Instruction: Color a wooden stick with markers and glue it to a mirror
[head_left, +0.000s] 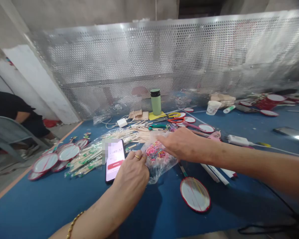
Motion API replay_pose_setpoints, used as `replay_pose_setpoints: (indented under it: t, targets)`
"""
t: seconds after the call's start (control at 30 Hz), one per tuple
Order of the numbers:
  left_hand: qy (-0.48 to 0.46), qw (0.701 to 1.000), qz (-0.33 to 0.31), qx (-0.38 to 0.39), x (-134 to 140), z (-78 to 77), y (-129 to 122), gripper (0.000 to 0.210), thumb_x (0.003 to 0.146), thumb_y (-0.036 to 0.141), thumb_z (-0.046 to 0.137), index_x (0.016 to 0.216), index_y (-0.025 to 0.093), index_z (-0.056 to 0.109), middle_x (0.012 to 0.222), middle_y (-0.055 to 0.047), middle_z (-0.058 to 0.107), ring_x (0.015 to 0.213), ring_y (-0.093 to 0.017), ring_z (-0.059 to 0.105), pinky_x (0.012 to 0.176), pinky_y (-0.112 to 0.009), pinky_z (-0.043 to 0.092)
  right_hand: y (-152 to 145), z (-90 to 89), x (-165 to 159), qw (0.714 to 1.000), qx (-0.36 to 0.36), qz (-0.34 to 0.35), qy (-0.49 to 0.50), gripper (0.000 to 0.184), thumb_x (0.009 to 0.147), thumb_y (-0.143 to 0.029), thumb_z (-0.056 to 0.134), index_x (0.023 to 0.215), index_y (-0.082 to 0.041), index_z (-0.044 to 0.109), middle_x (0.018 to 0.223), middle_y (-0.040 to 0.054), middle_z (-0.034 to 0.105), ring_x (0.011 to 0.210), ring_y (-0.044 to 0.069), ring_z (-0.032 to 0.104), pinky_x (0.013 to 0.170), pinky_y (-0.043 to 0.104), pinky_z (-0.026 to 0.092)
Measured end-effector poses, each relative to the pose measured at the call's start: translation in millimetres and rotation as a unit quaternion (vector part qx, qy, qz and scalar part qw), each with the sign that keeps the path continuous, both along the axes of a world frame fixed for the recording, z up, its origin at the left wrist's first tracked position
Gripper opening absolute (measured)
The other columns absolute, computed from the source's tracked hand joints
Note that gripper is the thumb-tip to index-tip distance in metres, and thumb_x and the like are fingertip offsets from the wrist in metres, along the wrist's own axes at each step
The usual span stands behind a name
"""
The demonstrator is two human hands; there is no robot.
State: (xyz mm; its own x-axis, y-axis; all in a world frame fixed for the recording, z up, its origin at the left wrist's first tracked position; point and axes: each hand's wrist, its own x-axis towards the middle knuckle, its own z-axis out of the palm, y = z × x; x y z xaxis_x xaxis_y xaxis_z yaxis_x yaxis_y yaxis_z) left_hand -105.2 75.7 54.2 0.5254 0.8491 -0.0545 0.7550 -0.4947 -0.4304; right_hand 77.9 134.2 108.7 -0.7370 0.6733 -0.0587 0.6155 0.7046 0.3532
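Observation:
A clear plastic bag of small, colourful rubber bands lies between my hands. My left hand, with a ring on one finger, has its fingers curled on the bag's left edge. From the right, my right hand reaches across the bag's upper edge with its fingers closed on the plastic; its fingertips are partly hidden. A phone with a lit timer screen lies beside my left hand. Below the bag is a small round racket-shaped piece with a red rim and a white face.
Bundled wooden sticks and more red-rimmed round pieces lie on the left. Behind the bag stand a green bottle, scissors and a paper cup. A perforated metal screen borders the blue table. A seated person is at far left.

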Motion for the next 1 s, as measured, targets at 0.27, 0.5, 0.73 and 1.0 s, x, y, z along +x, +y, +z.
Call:
replay_pose_setpoints:
  t: [0.27, 0.5, 0.73, 1.0]
  targets:
    - [-0.018, 1.0, 0.011, -0.002, -1, -2.4, -13, 0.016, 0.08, 0.005, 0.062, 0.078, 0.01, 0.077, 0.098, -0.021, 0.074, 0.093, -0.029, 0.064, 0.078, -0.039, 0.046, 3, 0.2, -8, 0.983, -0.057, 0.164, 0.067, 0.018, 0.087, -0.002, 0.056, 0.093, -0.014, 0.067, 0.09, 0.009, 0.072, 0.078, 0.017, 0.062, 0.056, 0.029, 0.028]
    - [-0.014, 0.996, 0.049, -0.071, -14, -0.5, -13, 0.023, 0.068, -0.001, 0.06, 0.058, 0.016, 0.07, 0.057, -0.01, 0.068, 0.057, -0.023, 0.061, 0.065, -0.037, 0.042, 10, -16.7, -7, 0.987, -0.121, 0.103, 0.034, 0.027, 0.085, -0.001, 0.054, 0.107, -0.014, 0.064, 0.08, 0.0082, 0.072, 0.07, 0.017, 0.064, 0.053, 0.028, 0.026]
    - [-0.082, 0.993, 0.083, 0.006, -19, 19.2, -11, 0.025, 0.073, -0.003, 0.051, 0.077, 0.016, 0.066, 0.056, -0.004, 0.067, 0.054, -0.022, 0.065, 0.075, -0.04, 0.05, 2, -14.0, -24, 0.99, -0.071, 0.114, 0.047, 0.023, 0.086, -0.001, 0.054, 0.104, -0.013, 0.064, 0.081, 0.0093, 0.073, 0.065, 0.017, 0.063, 0.05, 0.028, 0.024]
    - [-0.006, 0.985, 0.169, 0.013, -18, 37.5, -3, 0.039, 0.077, -0.012, 0.037, 0.097, 0.005, 0.067, 0.077, -0.019, 0.073, 0.074, -0.033, 0.074, 0.073, -0.042, 0.052, 23, -22.3, -76, 0.979, -0.097, 0.167, 0.067, 0.017, 0.087, -0.009, 0.059, 0.093, -0.013, 0.074, 0.093, 0.0117, 0.077, 0.079, 0.02, 0.068, 0.059, 0.028, 0.039]
